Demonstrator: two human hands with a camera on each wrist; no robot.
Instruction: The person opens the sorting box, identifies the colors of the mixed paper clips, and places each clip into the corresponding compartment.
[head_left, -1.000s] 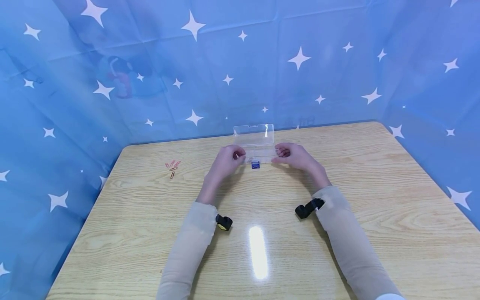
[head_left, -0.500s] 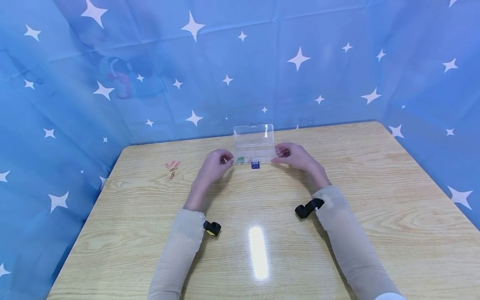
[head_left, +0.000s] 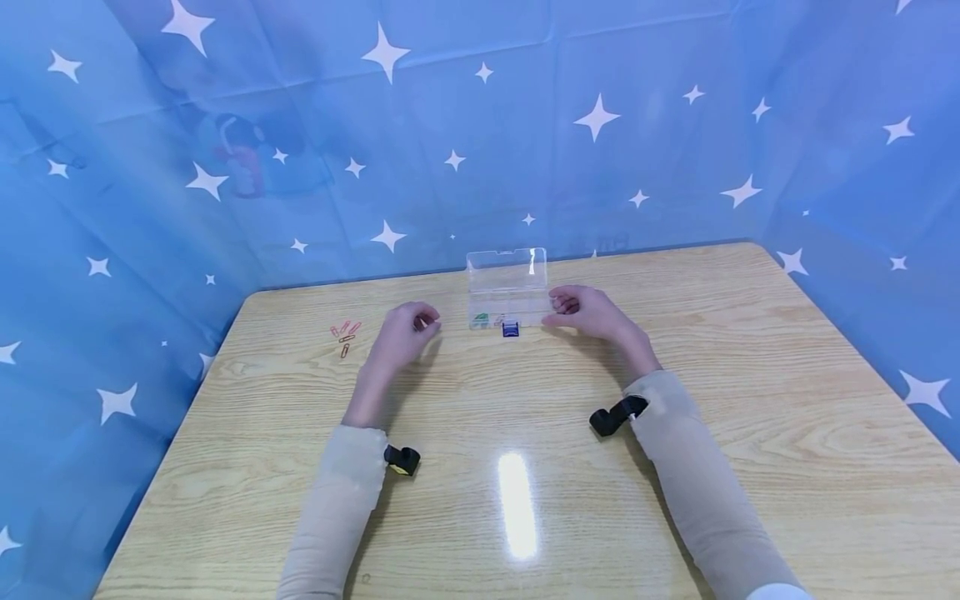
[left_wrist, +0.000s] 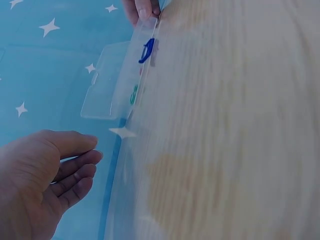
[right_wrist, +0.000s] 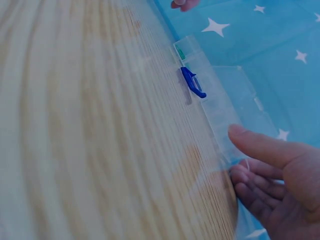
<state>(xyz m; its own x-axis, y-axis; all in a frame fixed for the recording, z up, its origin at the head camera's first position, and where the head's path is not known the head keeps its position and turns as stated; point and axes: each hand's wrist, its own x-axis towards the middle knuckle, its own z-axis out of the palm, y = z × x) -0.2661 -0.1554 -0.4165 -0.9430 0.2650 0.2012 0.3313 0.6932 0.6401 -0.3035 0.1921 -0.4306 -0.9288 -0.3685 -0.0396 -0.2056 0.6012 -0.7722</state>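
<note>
- The small clear plastic compartment box [head_left: 507, 310] sits near the far edge of the pale wooden counter [head_left: 525, 433]. Its transparent lid [head_left: 506, 268] stands open, and a blue latch [head_left: 511, 330] is on the near wall.
- The right hand [head_left: 583, 312] touches the box's right end; its fingers [right_wrist: 255, 145] look relaxed, not clamped.
- The left hand [head_left: 403, 332] hovers apart from the box with loosely curled fingers, holding nothing.
- The box looks light, stiff, thin-walled and smooth, so I judge it would slide easily and its hinge could crack.
- The short end walls seem the safest hold.
- A few red paper clips [head_left: 345, 333] lie well left.
</note>
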